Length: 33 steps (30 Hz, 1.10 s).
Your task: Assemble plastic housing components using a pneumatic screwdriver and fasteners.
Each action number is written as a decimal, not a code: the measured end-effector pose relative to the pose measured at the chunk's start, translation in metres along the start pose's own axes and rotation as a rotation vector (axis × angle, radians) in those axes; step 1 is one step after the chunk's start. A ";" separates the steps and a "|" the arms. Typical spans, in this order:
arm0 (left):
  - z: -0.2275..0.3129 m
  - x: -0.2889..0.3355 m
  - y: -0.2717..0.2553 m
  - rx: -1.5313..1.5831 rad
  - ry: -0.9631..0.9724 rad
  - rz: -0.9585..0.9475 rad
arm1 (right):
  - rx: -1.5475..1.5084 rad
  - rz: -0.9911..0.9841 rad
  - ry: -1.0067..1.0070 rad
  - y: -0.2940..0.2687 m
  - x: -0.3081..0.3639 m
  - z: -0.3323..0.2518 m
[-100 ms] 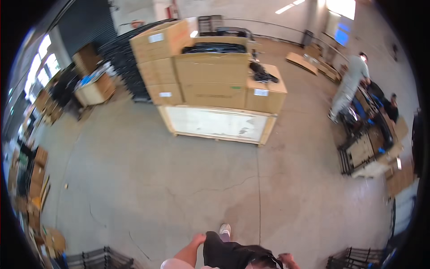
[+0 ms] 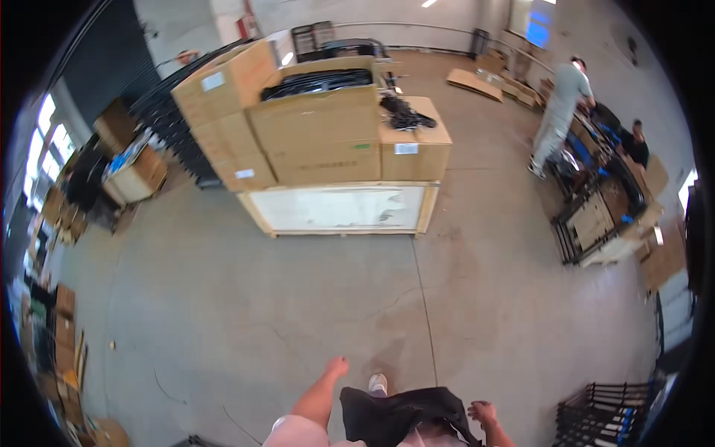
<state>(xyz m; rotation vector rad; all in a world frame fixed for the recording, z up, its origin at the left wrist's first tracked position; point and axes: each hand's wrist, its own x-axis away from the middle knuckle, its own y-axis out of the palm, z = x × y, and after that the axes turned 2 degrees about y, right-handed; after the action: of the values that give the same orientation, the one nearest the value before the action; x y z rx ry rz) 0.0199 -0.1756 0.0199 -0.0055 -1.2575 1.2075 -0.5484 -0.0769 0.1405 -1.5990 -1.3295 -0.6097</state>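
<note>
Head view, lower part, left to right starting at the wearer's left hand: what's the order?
Left hand → black cloth → right hand → black slatted frames.

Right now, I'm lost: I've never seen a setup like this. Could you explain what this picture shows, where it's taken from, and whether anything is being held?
There's no robot here, just a person with two bare hands. A wide fisheye camera on their head looks down, which bends straight edges.

At the bottom, the left hand is in front of the body and the right hand is beside a black cloth, perhaps an apron. I see nothing clearly held.

On the concrete floor ahead stands a wood-framed crate carrying cardboard boxes; an open one contains black items. A co-worker in grey stands to the right.
</note>
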 end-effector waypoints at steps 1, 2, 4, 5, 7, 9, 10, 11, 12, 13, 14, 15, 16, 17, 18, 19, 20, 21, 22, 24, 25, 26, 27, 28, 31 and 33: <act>0.034 -0.031 -0.031 -0.024 0.035 0.118 | -0.054 0.061 0.025 0.007 -0.007 -0.013; 0.070 -0.059 -0.063 -0.004 0.070 0.205 | -0.046 0.052 -0.004 0.013 -0.012 -0.027; 0.135 -0.110 -0.124 0.110 0.160 0.215 | 0.062 0.069 -0.031 0.024 -0.028 -0.052; 0.162 -0.129 -0.139 0.098 0.168 0.223 | 0.212 0.114 -0.074 0.025 -0.041 -0.063; 0.211 -0.169 -0.159 0.507 0.261 0.267 | 0.173 0.094 0.021 0.022 -0.076 -0.080; 0.241 -0.196 -0.155 0.474 0.258 0.283 | 0.556 -0.042 -0.156 0.009 -0.126 -0.097; 0.253 -0.207 -0.150 0.493 0.250 0.250 | 0.627 -0.098 -0.146 0.001 -0.150 -0.105; 0.264 -0.215 -0.140 0.441 0.201 0.210 | 0.617 -0.134 -0.189 -0.008 -0.175 -0.117; 0.274 -0.218 -0.128 0.401 0.129 0.118 | 0.787 -0.129 -0.302 -0.019 -0.195 -0.127; 0.283 -0.216 -0.118 0.337 0.118 0.062 | 1.011 -0.100 -0.369 -0.032 -0.219 -0.150; 0.298 -0.209 -0.108 0.338 0.090 0.104 | 0.971 -0.096 -0.230 -0.046 -0.242 -0.177; 0.317 -0.204 -0.105 0.445 0.092 0.089 | 0.945 -0.082 -0.229 -0.059 -0.262 -0.208; 0.335 -0.196 -0.105 0.548 0.040 0.014 | 0.923 -0.213 -0.257 -0.080 -0.284 -0.244; 0.358 -0.195 -0.115 0.544 0.057 0.046 | 0.685 -0.181 -0.031 -0.087 -0.307 -0.282; 0.389 -0.199 -0.131 0.415 0.183 0.190 | 0.289 -0.023 0.213 -0.095 -0.326 -0.322; 0.425 -0.206 -0.149 0.272 0.300 0.321 | 0.333 -0.039 0.094 -0.110 -0.347 -0.365; 0.463 -0.221 -0.179 0.260 0.283 0.293 | 0.441 0.022 0.024 -0.131 -0.366 -0.408; 0.504 -0.234 -0.205 0.336 0.324 0.346 | 0.225 0.031 -0.046 -0.143 -0.381 -0.446; 0.545 -0.249 -0.240 0.213 0.347 0.446 | 0.043 0.105 -0.085 -0.150 -0.398 -0.487; 0.630 -0.275 -0.310 0.292 0.609 0.700 | -0.139 0.090 -0.187 -0.166 -0.426 -0.563; 0.672 -0.292 -0.346 0.285 0.706 0.827 | -0.123 0.060 -0.201 -0.170 -0.439 -0.596; 0.708 -0.306 -0.378 0.274 0.638 0.833 | -0.170 0.060 -0.241 -0.172 -0.452 -0.626; 0.745 -0.325 -0.411 0.263 0.571 0.833 | -0.213 0.085 -0.276 -0.172 -0.466 -0.653; 0.776 -0.343 -0.439 0.243 0.594 0.901 | -0.203 0.057 -0.282 -0.171 -0.476 -0.672; 0.852 -0.406 -0.494 0.272 0.633 0.924 | -0.134 0.009 -0.272 -0.175 -0.502 -0.708; 0.900 -0.450 -0.510 0.002 0.326 0.919 | -0.051 0.022 -0.163 -0.185 -0.507 -0.719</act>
<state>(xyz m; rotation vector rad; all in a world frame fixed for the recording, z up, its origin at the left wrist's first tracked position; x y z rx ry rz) -0.1981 -1.2306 0.3527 -0.8229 -0.9653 1.8859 -0.7363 -0.9549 0.0964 -1.7323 -1.4232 -0.5122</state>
